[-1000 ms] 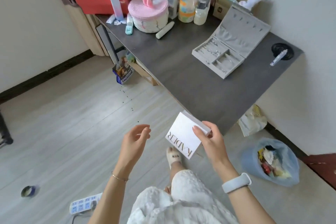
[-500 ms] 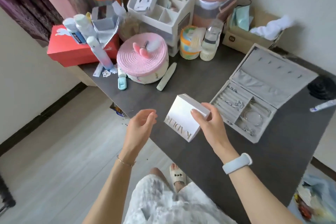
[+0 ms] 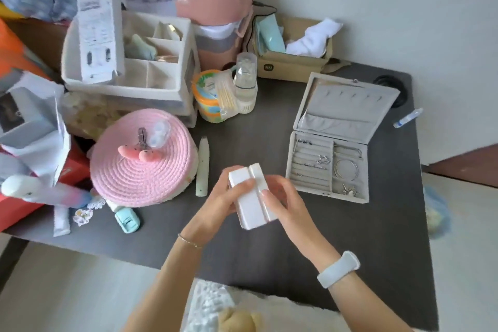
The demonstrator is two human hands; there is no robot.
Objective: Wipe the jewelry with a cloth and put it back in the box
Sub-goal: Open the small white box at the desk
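A small white box [image 3: 252, 197] is held over the dark table [image 3: 350, 237], edge up, with a seam running along its top. My left hand [image 3: 215, 203] grips its left side and my right hand [image 3: 285, 203] its right side. To the right lies the open grey jewelry box [image 3: 310, 113], its lid leaning back. Inside it are a silver bangle [image 3: 346, 169], rings in the padded rows and small silver pieces in the lower compartment. No cloth is visible in my hands.
A pink woven round box [image 3: 145, 170] and a pale green tube [image 3: 202, 167] lie left of my hands. Behind stand a white organiser [image 3: 134, 67], a cotton-swab tub [image 3: 213, 97], a pink appliance [image 3: 213, 3] and a cardboard box [image 3: 293, 62]. A small tube [image 3: 407, 118] lies far right.
The view has swung from the floor up to the table. My right hand brought the white box over the table, and my left hand, open before, now grips the box too.
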